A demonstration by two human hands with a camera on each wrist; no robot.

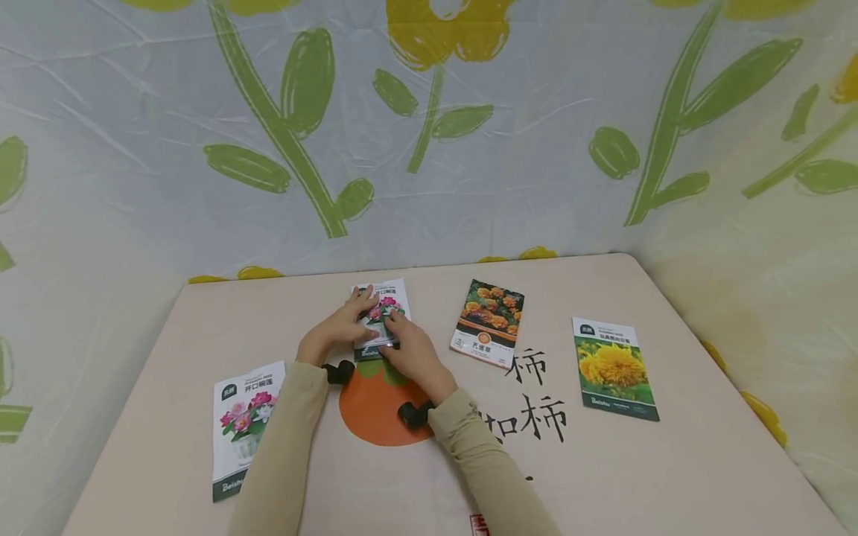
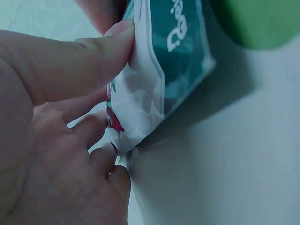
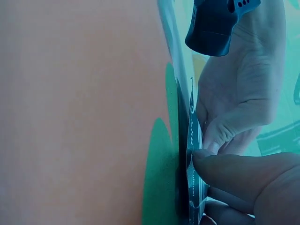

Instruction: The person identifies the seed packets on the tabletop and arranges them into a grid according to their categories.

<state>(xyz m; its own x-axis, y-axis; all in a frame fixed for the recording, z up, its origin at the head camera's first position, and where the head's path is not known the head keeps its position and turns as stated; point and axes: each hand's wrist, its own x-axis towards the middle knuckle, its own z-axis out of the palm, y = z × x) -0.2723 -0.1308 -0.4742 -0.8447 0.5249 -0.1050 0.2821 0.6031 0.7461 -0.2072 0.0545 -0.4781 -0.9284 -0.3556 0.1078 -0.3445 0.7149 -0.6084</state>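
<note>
A flower seed packet (image 1: 397,289), white with pink blooms and a dark green bottom band, lies at the back of the table under both hands. My left hand (image 1: 337,325) holds its left side, the thumb (image 2: 101,58) across the printed face and the other fingertips at the side edge. In the left wrist view the packet (image 2: 180,61) bends, and its green corner casts a shadow on the cloth. At the lower right my right hand (image 1: 417,359) grips it, with the thumb (image 3: 225,166) on the bottom edge in the right wrist view.
A matching pink-flower packet (image 1: 234,428) lies front left, partly behind the left sleeve. An orange marigold packet (image 1: 489,321) and a yellow-flower packet (image 1: 615,368) lie to the right. The pink tablecloth (image 1: 590,476) bears a printed persimmon (image 1: 369,409) and black characters.
</note>
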